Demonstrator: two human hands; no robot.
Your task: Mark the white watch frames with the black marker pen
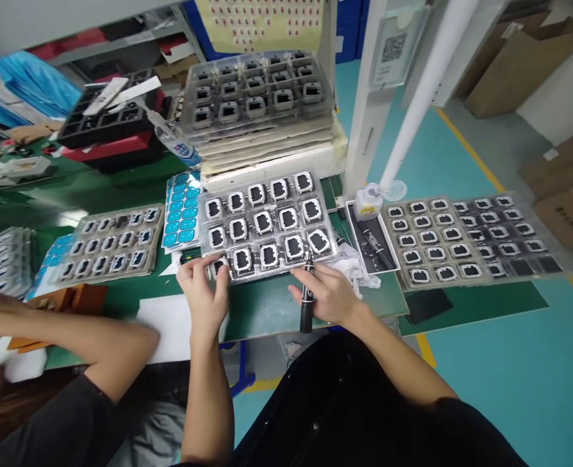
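Note:
A clear plastic tray [277,237] lies before me on the green bench, with rows of black parts with white rims in its pockets. My left hand [203,288] grips the tray's near left corner, thumb and fingers beside the corner part [213,267], which they partly cover. In my right hand [332,292] is a black marker pen [307,295], slanting upright. Its upper end points at the tray's near right edge, below a tilted part [318,240]. Whether the pen touches anything there, I cannot tell.
Behind stands a stack of filled trays [262,104]. Further trays [427,240] lie right, past a box of markers [374,243] and a small bottle [368,201]. Blue-green label sheets [182,211] and another tray [111,243] lie left. A co-worker's arm [82,337] reaches in from the left.

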